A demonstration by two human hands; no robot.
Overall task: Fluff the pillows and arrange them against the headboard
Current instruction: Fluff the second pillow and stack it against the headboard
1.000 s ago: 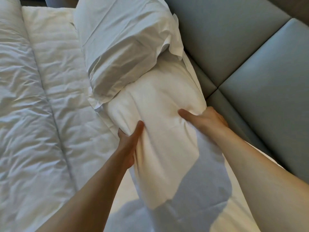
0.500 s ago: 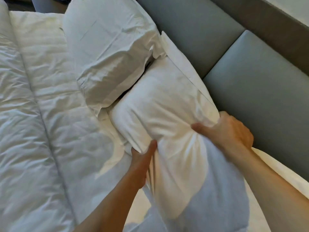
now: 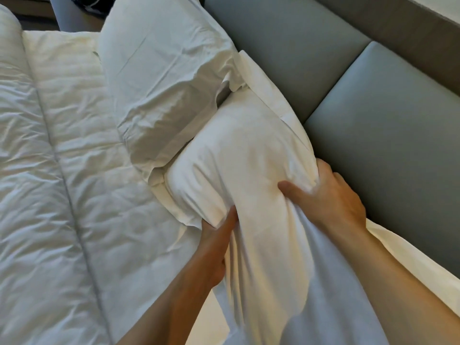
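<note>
A white pillow (image 3: 244,160) lies lengthwise along the grey padded headboard (image 3: 388,115), its far end tucked under a second white pillow (image 3: 161,70) that leans against the headboard farther away. My left hand (image 3: 214,242) pinches the near pillow's left side, thumb pressed into the fabric. My right hand (image 3: 328,200) squeezes its right side, next to the headboard. The pillow is bunched narrow between both hands, and its near end hangs loose toward me, partly in shadow.
A rumpled white duvet (image 3: 62,195) with lengthwise seams covers the bed on the left. A rolled edge of bedding (image 3: 10,41) sits at the far left. A strip of white sheet (image 3: 410,255) runs along the headboard's base at right.
Both hands have squeezed closer together on the near pillow, gathering its middle into folds. The pillow's far end has puffed up, and the view has shifted slightly toward the headboard.
</note>
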